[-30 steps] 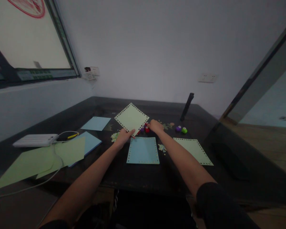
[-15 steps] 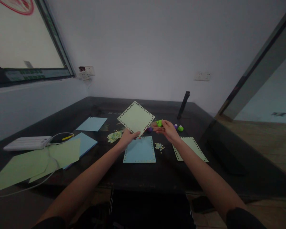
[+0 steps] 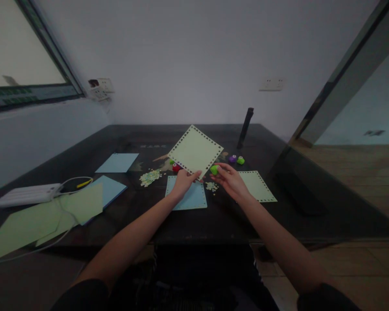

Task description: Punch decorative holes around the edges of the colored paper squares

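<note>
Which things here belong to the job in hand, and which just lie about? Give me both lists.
Job in hand, it seems:
pale green card, edges punched, in the left hand
green gadget, in the right hand
punched blue card
paper bits

Lying about, apparently:
white box
black stick

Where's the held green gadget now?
Near the head view's centre, the green gadget is in the right hand, beside the lower right edge of the raised sheet.

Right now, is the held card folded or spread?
Spread: the pale green card in the left hand shows holes along all four edges, no visible crease.
</note>
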Action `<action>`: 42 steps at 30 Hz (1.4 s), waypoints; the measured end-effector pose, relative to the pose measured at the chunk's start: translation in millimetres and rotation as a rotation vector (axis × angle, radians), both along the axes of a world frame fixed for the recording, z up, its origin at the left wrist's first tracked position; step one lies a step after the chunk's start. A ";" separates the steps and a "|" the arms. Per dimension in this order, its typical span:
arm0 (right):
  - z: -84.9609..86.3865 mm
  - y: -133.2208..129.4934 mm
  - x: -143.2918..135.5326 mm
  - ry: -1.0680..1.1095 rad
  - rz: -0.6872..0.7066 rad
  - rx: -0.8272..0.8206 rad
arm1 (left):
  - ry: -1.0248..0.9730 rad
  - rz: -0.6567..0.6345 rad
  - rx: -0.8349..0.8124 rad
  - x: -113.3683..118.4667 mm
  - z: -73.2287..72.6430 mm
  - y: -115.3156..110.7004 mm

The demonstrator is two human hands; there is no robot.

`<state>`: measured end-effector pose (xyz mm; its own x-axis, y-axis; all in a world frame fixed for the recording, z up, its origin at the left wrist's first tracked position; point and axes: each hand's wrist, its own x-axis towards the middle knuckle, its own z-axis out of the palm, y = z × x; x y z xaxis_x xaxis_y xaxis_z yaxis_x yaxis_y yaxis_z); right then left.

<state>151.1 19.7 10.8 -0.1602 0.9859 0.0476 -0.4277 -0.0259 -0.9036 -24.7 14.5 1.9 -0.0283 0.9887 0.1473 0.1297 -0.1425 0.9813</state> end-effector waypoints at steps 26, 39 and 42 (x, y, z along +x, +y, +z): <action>-4.7 -7.4 -7.1 -0.075 -0.026 0.018 | 0.152 0.030 0.080 -0.5 1.3 -3.1; -8.5 -6.7 -7.7 -0.106 0.001 0.027 | 0.147 -0.008 0.113 -0.6 -3.1 -2.2; -7.8 -6.9 -7.7 -0.117 -0.006 0.021 | 0.146 -0.002 0.112 0.0 -0.8 -3.2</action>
<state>143.4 12.8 3.1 -0.1602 0.9858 0.0493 -0.3189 -0.0045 -0.9478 -24.7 11.3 1.1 0.0033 0.9659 0.2588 0.2688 -0.2502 0.9301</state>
